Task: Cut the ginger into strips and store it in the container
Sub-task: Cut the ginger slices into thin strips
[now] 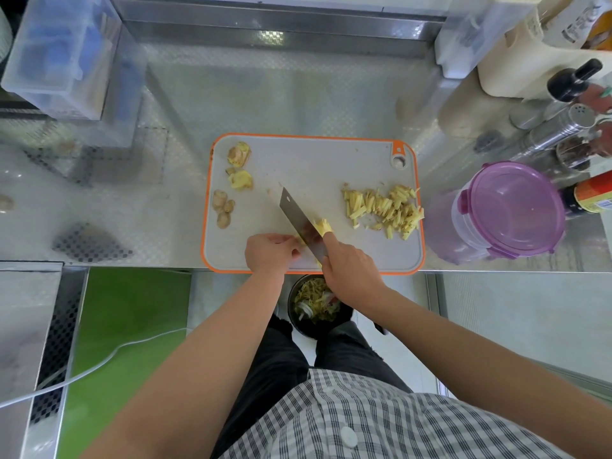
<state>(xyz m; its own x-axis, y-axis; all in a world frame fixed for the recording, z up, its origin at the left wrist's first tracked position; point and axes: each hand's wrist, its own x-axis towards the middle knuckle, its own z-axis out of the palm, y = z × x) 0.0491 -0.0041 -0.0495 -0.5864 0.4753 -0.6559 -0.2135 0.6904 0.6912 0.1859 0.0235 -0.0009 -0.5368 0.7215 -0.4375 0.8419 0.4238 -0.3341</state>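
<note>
Head view. In the lower centre of the frame the right hand (351,276) grips the knife (294,213) at its handle end, forefinger lying along the blade. The blade's tip points to the upper left across the cutting board (298,167). The left hand (270,251), fingers curled, pins a small piece of ginger (299,241) against the blade's left face; most of that piece is hidden. Fresh-cut strips (323,225) cling to the blade's right side, and the main pile of strips (385,210) lies at the board's right edge. Uncut ginger knobs (240,167) sit at its left edge. The container (510,210), purple lid on, stands on the table (298,94) just right of the board.

We judge the slicing roughly half done. To do it well, we tuck the left fingertips behind the knuckles and let the blade ride against them. We advance in thin, even steps and stop once the piece is too short to hold safely.
</note>
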